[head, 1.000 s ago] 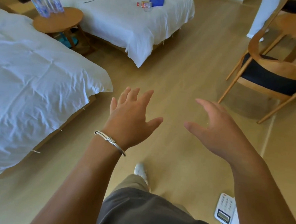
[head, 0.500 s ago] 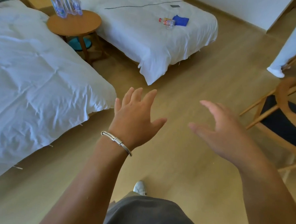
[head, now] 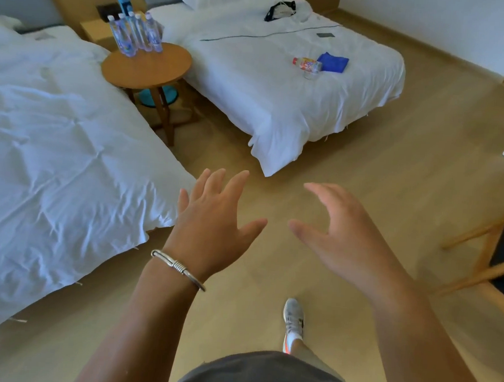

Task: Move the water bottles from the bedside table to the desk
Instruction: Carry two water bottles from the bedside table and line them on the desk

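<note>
Two white beds fill a hotel room: the near bed (head: 57,157) at left, the far bed (head: 274,84) beyond it. Between them stands one round wooden table (head: 147,68), and on its back edge, upright and touching or nearly so, is a tight cluster of clear water bottles (head: 136,34). Five caps can be counted; a sixth could hide behind the others, and that cannot be told from here.

A person stands on the wood floor (head: 362,173) at the foot of the beds, well apart from the table, both arms held forward. The left hand (head: 214,226), with one silver bracelet (head: 178,266) at the wrist, has its fingers spread and grasps nothing. The right hand (head: 342,233) is likewise released, fingers loosely bent, empty.

By the look of it the task is at its opening: every visible bottle is on the bedside table, none is in hand, and no desk appears in view. What remains, judged from this, is the whole job: reach the table, take up the bottles, carry them over.

Part of one wooden chair (head: 492,262) shows at right. On the far bed lie one blue cloth (head: 333,62), one orange-labelled bottle (head: 308,64) on its side just beside it, and one black strap (head: 279,9). One grey shoe (head: 293,321) shows below.
</note>
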